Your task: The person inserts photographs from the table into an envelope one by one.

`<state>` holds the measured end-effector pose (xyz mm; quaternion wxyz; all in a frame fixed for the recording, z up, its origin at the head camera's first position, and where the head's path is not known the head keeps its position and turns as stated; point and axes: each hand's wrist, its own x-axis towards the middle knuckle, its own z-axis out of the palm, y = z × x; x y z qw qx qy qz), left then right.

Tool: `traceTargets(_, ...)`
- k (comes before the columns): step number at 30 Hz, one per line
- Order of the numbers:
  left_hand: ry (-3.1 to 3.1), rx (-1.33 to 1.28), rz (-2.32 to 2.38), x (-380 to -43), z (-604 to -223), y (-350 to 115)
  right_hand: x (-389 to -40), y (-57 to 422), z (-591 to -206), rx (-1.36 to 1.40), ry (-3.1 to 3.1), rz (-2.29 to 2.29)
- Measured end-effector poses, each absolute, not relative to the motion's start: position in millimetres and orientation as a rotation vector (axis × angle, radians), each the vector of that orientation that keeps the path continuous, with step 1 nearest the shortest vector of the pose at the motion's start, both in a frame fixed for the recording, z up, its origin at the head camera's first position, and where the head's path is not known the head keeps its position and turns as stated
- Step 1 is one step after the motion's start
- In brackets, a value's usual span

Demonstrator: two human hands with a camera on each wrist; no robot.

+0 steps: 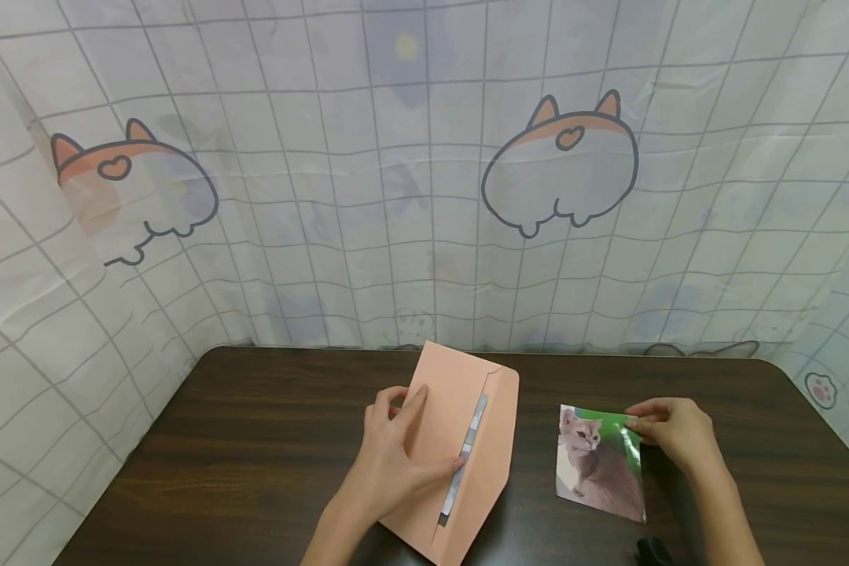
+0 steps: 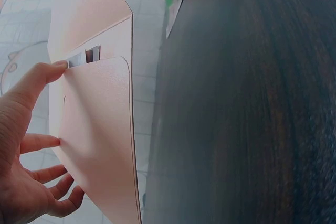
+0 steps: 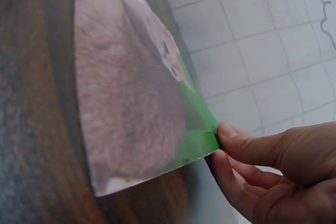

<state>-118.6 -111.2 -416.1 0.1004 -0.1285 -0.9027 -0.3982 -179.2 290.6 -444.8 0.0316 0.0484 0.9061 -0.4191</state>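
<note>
A peach paper envelope (image 1: pixel 460 440) with its flap open lies at a slant in the middle of the head view. Grey-and-white edges of a flat insert (image 1: pixel 463 456) show in its pocket slot. My left hand (image 1: pixel 389 456) holds the envelope at its left side, thumb tip at the slot, index fingertip on the front; its other fingers curl near the edge in the left wrist view (image 2: pixel 65 179). To the right, my right hand (image 1: pixel 679 432) pinches a glossy cat photo (image 1: pixel 597 464) by its green upper right corner, thumb on top, fingers beneath.
Both hands work over a dark wood-grain table (image 1: pixel 255 456). A small black object (image 1: pixel 653 550) shows at the bottom edge, below the photo. Behind the table hangs a white grid-patterned curtain (image 1: pixel 368 236) with cartoon animal drawings.
</note>
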Motion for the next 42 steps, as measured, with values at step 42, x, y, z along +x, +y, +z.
traceTargets(42, -2.59, -0.328, -0.987, -120, -417, -114, -168, 270, -407, -0.04, 2.548, -1.593)
